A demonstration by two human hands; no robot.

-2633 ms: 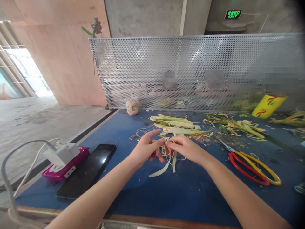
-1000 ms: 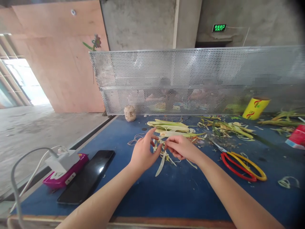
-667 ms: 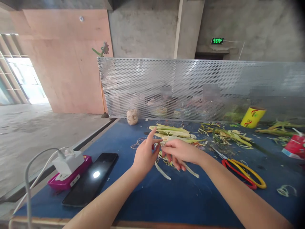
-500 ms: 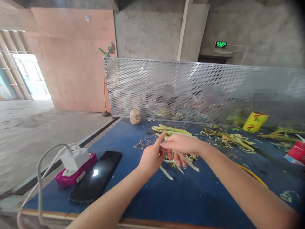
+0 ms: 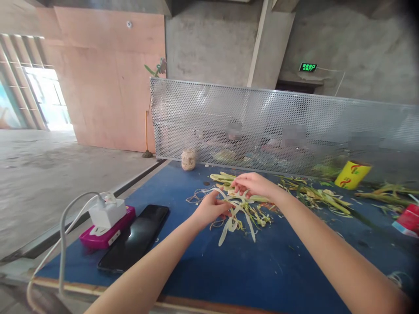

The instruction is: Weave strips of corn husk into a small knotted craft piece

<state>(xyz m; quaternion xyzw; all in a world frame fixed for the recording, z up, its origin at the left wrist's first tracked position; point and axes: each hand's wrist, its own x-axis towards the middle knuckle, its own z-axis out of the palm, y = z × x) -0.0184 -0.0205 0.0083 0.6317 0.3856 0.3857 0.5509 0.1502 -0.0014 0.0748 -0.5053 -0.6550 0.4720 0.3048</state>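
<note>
My left hand (image 5: 212,207) is closed, thumb and fingers pinching a bunch of pale leaf strips (image 5: 233,222). The strips fan out below and to the right of it, some hanging toward the blue tabletop, rather like loose petals. My right hand (image 5: 253,185) hovers just above and right of the bunch. Its fingers are loosely bent and a little apart, close to the upper strips; whether they touch is hard to see. Beneath and behind the hands lie green-yellow stalks (image 5: 222,177) and small plant scraps (image 5: 262,216).
A black phone (image 5: 137,235) and a magenta power strip (image 5: 109,233) with a white charger (image 5: 108,213) stand at left. A pale carved block (image 5: 188,160), a yellow roll (image 5: 352,175), more stalks (image 5: 327,198) and a red-white carton (image 5: 407,220) line the back, before a perforated metal screen (image 5: 203,100).
My right hand has drawn up and away from my left, where the two overlapped. The pale strips, partly covered before, now show spread out. The camera view has shifted slightly.
</note>
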